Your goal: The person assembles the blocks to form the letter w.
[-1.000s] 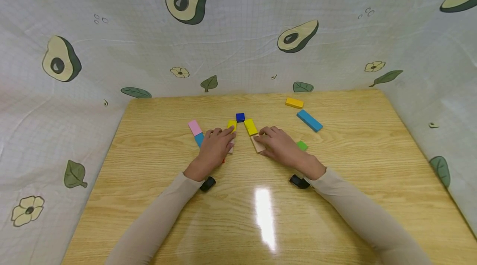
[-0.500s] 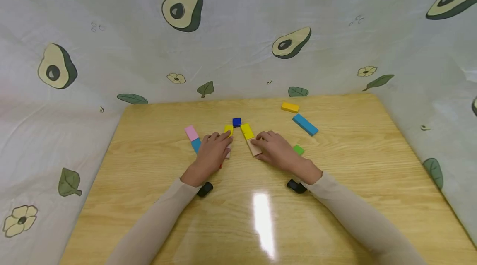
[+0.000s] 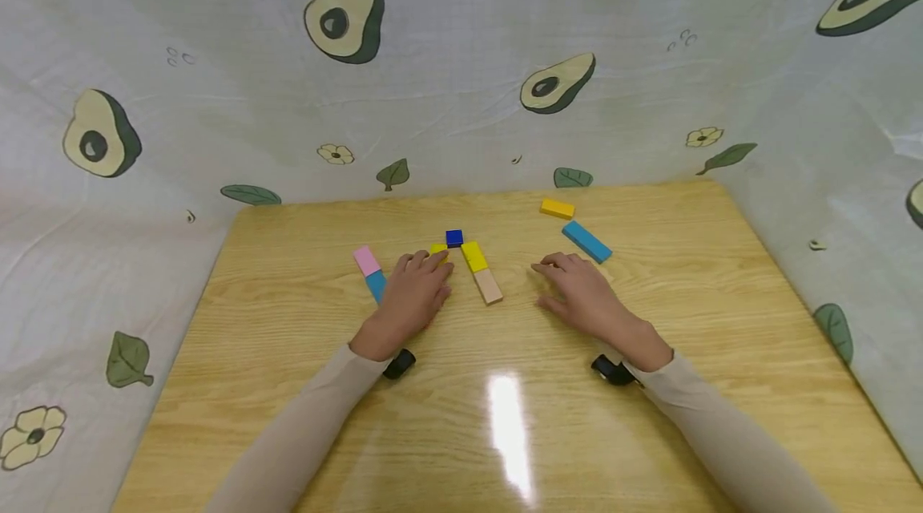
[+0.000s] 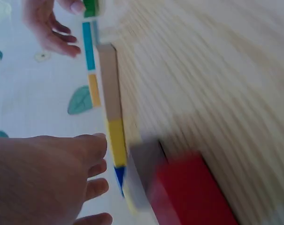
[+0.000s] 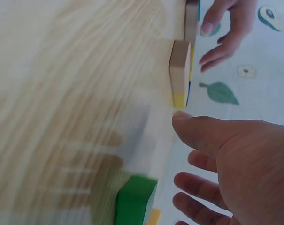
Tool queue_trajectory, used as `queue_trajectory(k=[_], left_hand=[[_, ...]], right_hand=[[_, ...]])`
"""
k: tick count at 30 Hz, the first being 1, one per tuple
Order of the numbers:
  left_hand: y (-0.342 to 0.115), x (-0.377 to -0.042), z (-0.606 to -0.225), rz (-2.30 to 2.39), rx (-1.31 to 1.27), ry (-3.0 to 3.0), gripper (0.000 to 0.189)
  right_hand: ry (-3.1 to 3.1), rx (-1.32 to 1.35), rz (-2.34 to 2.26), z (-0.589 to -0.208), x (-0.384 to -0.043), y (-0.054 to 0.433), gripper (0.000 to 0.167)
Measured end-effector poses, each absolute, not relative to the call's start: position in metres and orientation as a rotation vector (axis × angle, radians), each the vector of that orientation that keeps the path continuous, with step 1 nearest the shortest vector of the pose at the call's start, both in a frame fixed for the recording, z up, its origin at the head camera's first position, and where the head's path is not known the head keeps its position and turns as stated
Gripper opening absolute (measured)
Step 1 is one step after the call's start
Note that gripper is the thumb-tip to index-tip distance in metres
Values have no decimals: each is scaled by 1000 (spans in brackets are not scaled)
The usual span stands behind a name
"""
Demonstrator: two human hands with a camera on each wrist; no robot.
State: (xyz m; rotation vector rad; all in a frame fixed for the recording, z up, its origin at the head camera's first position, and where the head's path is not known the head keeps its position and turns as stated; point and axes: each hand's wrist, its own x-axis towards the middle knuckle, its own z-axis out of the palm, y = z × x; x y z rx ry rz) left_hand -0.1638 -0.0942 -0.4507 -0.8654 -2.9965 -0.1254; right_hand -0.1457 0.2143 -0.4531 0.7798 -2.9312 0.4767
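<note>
My left hand (image 3: 414,292) rests over a yellow block (image 3: 438,248), its fingertips near that block's edge; a tan block below is hidden in the head view. In the left wrist view the fingers are loosely bent, with a blurred red block (image 4: 193,192) close by. My right hand (image 3: 587,300) hovers right of a row made of a yellow block (image 3: 474,256) and a tan block (image 3: 488,287). Its fingers and thumb are apart, holding nothing. A green block (image 5: 134,201) lies near it, hidden in the head view. A dark blue block (image 3: 454,238) tops the two rows.
Left of my left hand, a pink block (image 3: 367,260) joins a blue block (image 3: 376,285). Toward the back right lie an orange block (image 3: 558,209) and a long blue block (image 3: 586,242). A printed cloth (image 3: 447,96) stands behind the wooden table (image 3: 461,433).
My right hand has let go of the tan block and moved right, over where the green block lay. My left hand stays nearly in place. The head view has shifted a little.
</note>
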Motion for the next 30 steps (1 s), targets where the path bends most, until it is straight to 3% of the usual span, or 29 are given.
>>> queue_trajectory(k=[12, 22, 30], left_hand=[[-44, -159, -457, -228, -680, -3067, 52], [-36, -160, -464, -268, -615, -3070, 55], [-32, -160, -465, -215, -608, -3055, 55]], right_hand=[[-2952, 682, 459, -459, -132, 243, 51], [-2950, 667, 479, -461, -127, 250, 37], [-2920, 734, 508, -463, -129, 241, 42]])
